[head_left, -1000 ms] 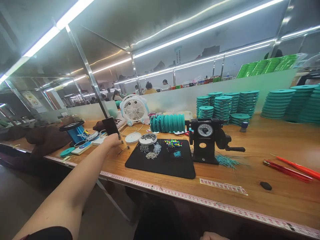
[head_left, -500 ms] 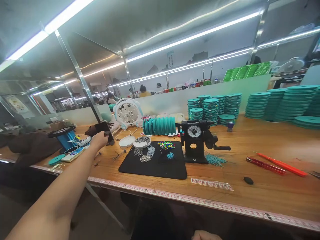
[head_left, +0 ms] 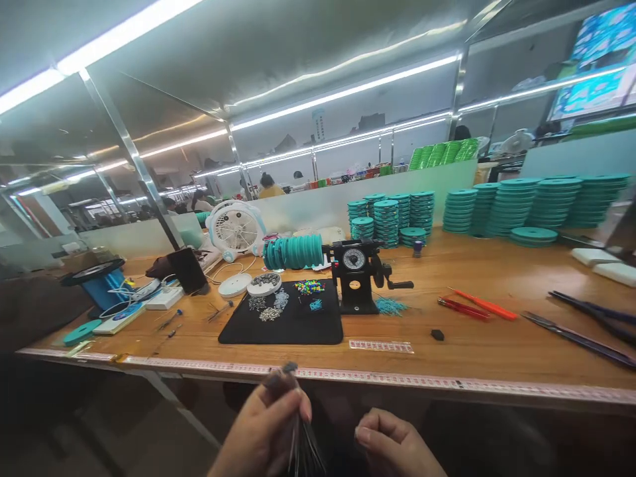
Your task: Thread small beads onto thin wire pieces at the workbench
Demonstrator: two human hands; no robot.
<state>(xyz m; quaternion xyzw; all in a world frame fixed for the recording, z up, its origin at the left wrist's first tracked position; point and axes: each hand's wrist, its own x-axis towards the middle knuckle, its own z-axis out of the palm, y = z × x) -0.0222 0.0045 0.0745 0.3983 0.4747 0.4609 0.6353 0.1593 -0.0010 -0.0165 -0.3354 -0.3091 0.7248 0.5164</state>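
Observation:
Below the table's front edge, my left hand (head_left: 271, 421) pinches a bundle of thin dark strands (head_left: 304, 444), with a small grey tip sticking up above the fingers. To its right is my right hand (head_left: 392, 440), apart from the left, its thumb and fingertips pressed together; whatever they hold, if anything, is too small to name. Beyond both hands lies a black mat (head_left: 288, 331) with small piles of metal, clear, multicoloured and blue pieces. A black winder (head_left: 354, 278) with a crank stands beside the mat and carries a row of teal spools (head_left: 294, 252).
Stacked teal spools (head_left: 511, 205) line the back right. Pliers (head_left: 596, 318), red pens (head_left: 464, 308) and a clear strip (head_left: 381, 346) lie on the right. At left are a dark phone-like slab (head_left: 187, 271), a blue reel (head_left: 102, 288) and a white fan (head_left: 236, 228).
My left hand has come back from the dark slab at the left to below the table edge, now holding the strands. My right hand has risen further into view. The camera has turned right.

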